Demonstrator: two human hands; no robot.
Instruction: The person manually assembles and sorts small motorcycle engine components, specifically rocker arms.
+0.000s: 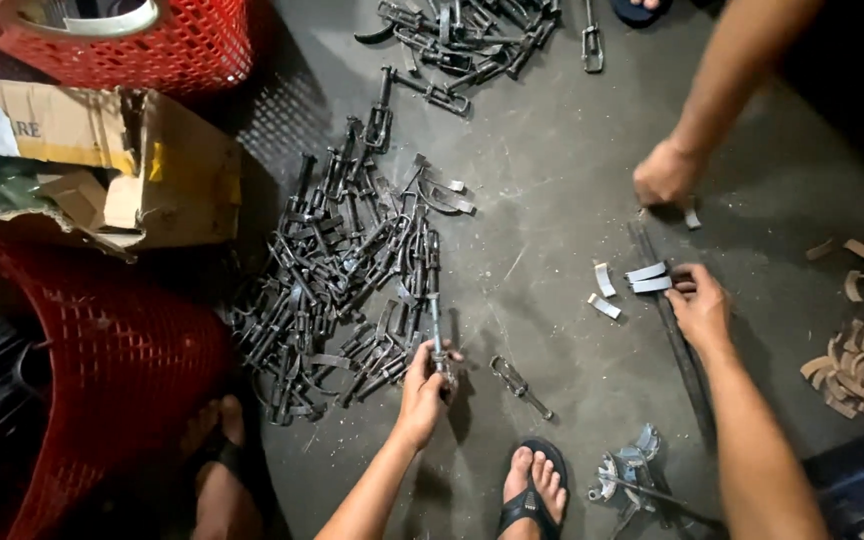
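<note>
Head cam, looking down at a grey concrete floor [552, 200].

Left hand [422, 390], near centre: fingers closed round the end of a slim metal rod part [436, 325], upright-ish, its far end reaching into the big pile of dark metal clamp parts [342, 270] to the left. Thumb pressed over the top.

Right hand [700, 308], right of centre: fingers pinched together on a small stack of light curved metal strips [648, 278], held just off or on the floor; can't tell which, view too flat. Two more strips [604, 292] lie loose just left of them. A long dark bar [674, 330] runs near-to-far under that hand.

Another person's hand [664, 172], far right, fist down on the floor by a small strip.

Also: second pile of clamp parts [462, 35] far centre; single loose clamp [522, 387] near the left hand; tan curved pieces [862, 350] at right edge; red mesh baskets [122, 360] and torn cardboard box [102, 160] at left; sandalled foot [532, 490] near.

Risks, as I judge: rod snags in the tangled pile if pulled, dragging others w/ it. Sharp strip edges vs bare fingers. Bare toes close to loose metal. Two hands working the same small patch could collide.
</note>
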